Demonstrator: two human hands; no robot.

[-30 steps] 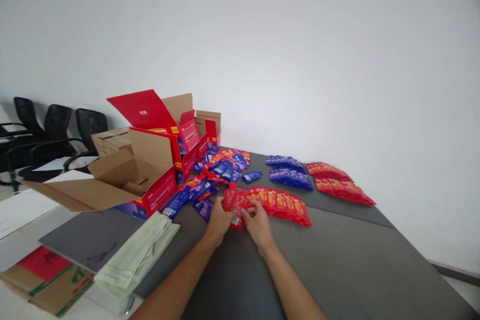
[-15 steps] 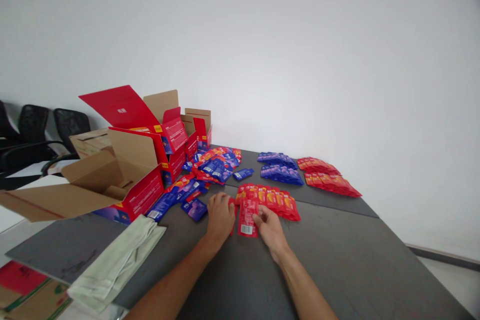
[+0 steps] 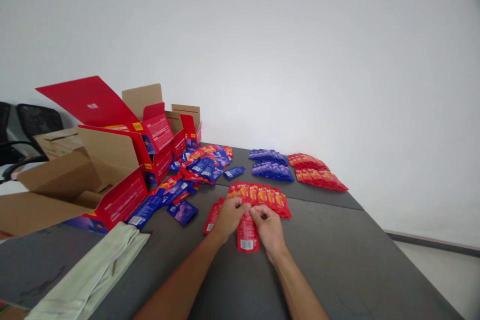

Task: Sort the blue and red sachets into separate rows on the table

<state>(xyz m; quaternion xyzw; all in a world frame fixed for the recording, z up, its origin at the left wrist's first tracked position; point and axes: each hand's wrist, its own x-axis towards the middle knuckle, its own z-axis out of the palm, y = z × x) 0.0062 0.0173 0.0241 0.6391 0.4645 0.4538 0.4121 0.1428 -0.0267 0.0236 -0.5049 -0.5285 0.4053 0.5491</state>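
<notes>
A red sachet (image 3: 247, 236) with its barcode end toward me hangs or lies between my hands, over the dark table. My left hand (image 3: 229, 219) pinches its upper end from the left, fingers closed. From the right, my right hand (image 3: 270, 231) also has thumb and fingers closed on that upper end. Beside my left hand lies another red sachet (image 3: 212, 218), partly covered by the fingers. Just beyond both hands a fanned row of red-orange sachets (image 3: 276, 201) overlaps on the table.
Blue sachet rows (image 3: 273, 171) and red sachet rows (image 3: 320, 178) lie farther back. A mixed sachet heap (image 3: 208, 166) and a single blue sachet (image 3: 182, 212) are on the left. Open red cartons (image 3: 125, 200) and a pale green cloth (image 3: 93, 272) line the left side of the table (image 3: 337, 260).
My left hand has left the red sachet at its side and joined my right hand at the upper end of the barcoded one. The view has shifted slightly, moving the scene left.
</notes>
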